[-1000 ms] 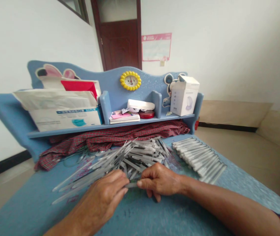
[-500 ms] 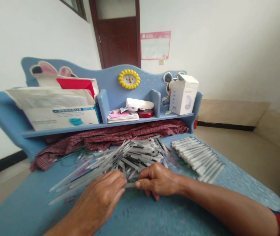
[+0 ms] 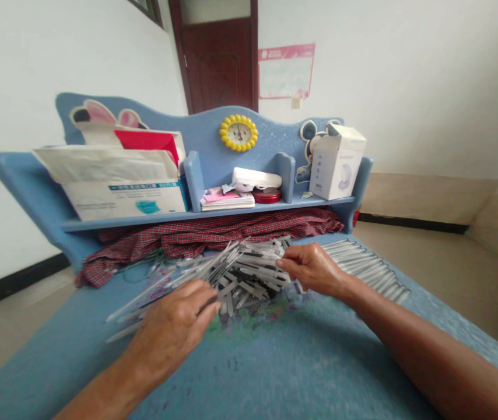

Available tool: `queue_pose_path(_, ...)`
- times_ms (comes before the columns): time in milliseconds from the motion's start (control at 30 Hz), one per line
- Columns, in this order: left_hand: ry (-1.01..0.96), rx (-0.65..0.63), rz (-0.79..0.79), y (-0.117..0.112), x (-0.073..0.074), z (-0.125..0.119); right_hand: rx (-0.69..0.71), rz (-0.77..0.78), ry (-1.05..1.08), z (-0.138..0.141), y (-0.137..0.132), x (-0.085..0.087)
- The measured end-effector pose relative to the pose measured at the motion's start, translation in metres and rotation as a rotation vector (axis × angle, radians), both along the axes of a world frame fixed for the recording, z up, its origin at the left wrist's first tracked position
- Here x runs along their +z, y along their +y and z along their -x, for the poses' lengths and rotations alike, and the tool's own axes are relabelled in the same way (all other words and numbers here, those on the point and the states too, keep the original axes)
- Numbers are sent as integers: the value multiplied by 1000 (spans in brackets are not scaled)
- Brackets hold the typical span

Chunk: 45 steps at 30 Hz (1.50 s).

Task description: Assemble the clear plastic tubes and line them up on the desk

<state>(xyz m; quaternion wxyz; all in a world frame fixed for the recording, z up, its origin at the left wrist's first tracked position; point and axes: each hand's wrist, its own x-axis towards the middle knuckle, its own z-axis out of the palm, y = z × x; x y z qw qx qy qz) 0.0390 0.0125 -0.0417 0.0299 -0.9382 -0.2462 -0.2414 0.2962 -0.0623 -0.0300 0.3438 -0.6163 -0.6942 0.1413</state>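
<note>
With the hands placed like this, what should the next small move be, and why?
Probably the right hand should draw one piece from the pile of strips: it is at the pile's right side, and the strips lie jumbled across each other. Whether it grips one is hard to tell.

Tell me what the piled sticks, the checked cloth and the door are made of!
Piled sticks: probably smooth plastic; they look pale and partly see-through.
Cloth: woven fabric, matt; it bunches in soft folds.
Door: perhaps wood, dark red with a slight sheen and panel outlines; painted metal is possible.
</note>
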Motion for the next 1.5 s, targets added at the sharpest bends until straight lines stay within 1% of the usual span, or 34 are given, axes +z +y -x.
queue_pose_path(67,-18,27,92,0,4,0,-90,-5,-213,-10,-1,7)
queue_pose_path(167,-59,71,239,-1,9,-2,-137,135,-481,-17,-3,12)
queue_pose_path(233,-90,110,339,-3,11,-3,-138,224,-596,-17,-4,10)
queue_pose_path(333,-106,146,442,-7,12,-4,-126,285,-705,-14,-4,6)
queue_pose_path(467,-115,167,502,-10,13,-5,-136,366,-774,-8,-5,4)
queue_pose_path(567,-175,201,633,-12,13,-5,-147,434,-804,-4,-6,3)
queue_pose_path(667,-301,228,818,-13,12,-5,-100,472,-786,-2,-6,-2)
queue_pose_path(800,-479,182,1014,-12,14,-4,-80,497,-784,-6,-6,-5)
queue_pose_path(867,-555,143,1101,-13,16,-4,-86,482,-809,-10,-8,-1)
queue_pose_path(933,-630,107,1195,-13,18,-5,-75,423,-801,-11,-13,6)
queue_pose_path(1000,-698,76,1270,-15,19,-6,0,357,-698,-7,-18,14)
queue_pose_path(1067,-771,38,1319,-18,19,-8,148,329,-508,2,-24,17)
queue_pose_path(1100,-812,16,1339,-20,19,-9,229,324,-410,8,-26,16)
queue_pose_path(1167,-885,-24,1371,-23,19,-11,359,306,-263,20,-29,10)
queue_pose_path(1200,-912,-37,1382,-25,19,-12,400,297,-219,25,-30,5)
queue_pose_path(1267,-937,-49,1395,-28,18,-14,435,281,-168,34,-31,-4)
queue_pose_path(1333,-920,-57,1403,-30,17,-15,433,277,-133,39,-30,-10)
queue_pose_path(1500,-868,-62,1382,-31,16,-16,418,293,-69,43,-30,-13)
